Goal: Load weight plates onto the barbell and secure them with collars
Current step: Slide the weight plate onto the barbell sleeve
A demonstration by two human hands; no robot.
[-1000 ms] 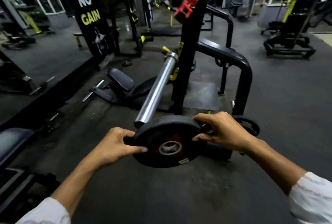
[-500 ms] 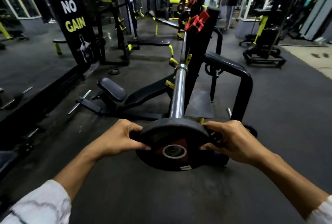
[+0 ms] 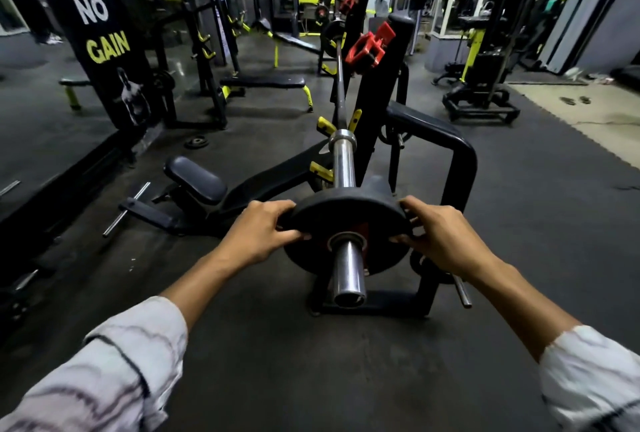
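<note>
A black weight plate (image 3: 346, 215) with a red centre sits on the chrome sleeve of the barbell (image 3: 343, 165), which rests on a black rack with yellow hooks. The sleeve's end (image 3: 348, 279) sticks out through the plate's hole toward me. My left hand (image 3: 259, 232) grips the plate's left rim and my right hand (image 3: 440, 237) grips its right rim. A red collar (image 3: 369, 47) sits on top of the near rack upright. Another plate (image 3: 332, 37) is on the bar's far end.
A black bench (image 3: 242, 186) lies under the bar to the left. The rack's side frame (image 3: 460, 168) stands to the right, with a plate peg (image 3: 462, 289) by my right wrist. A small plate (image 3: 196, 142) lies on the floor. A banner (image 3: 97, 33) and mirror line the left wall.
The plate was held just off the sleeve's tip; now it has slid onto the sleeve, with the bar end poking through the hole. Both hands moved forward with it.
</note>
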